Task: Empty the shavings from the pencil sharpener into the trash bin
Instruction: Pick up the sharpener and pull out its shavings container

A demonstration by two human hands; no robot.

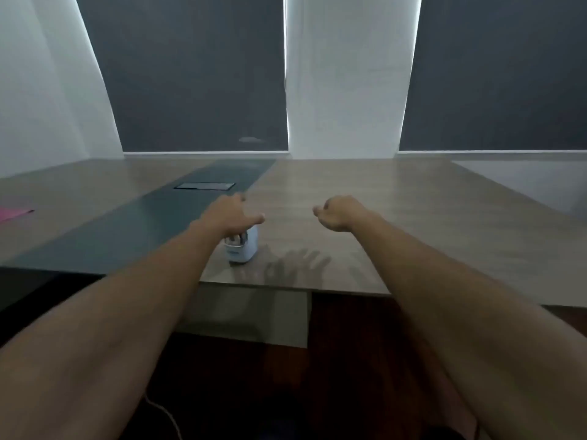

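Note:
A small pale-blue pencil sharpener [244, 249] stands upright on the wooden table [365, 249], close to its near edge. My left hand [229, 214] hovers just above and in front of the sharpener's top, hiding its upper part; its fingers are spread and I cannot see them touching it. My right hand [338, 214] floats above the table to the right of the sharpener, fingers loosely curled, holding nothing. No trash bin is in view.
A dark strip [133, 223] runs down the table with a recessed cable hatch [205, 186]. A pink sheet [12, 213] lies at the far left edge. Dark blinds and white wall stand behind. A white cable [165, 414] lies on the dark floor below.

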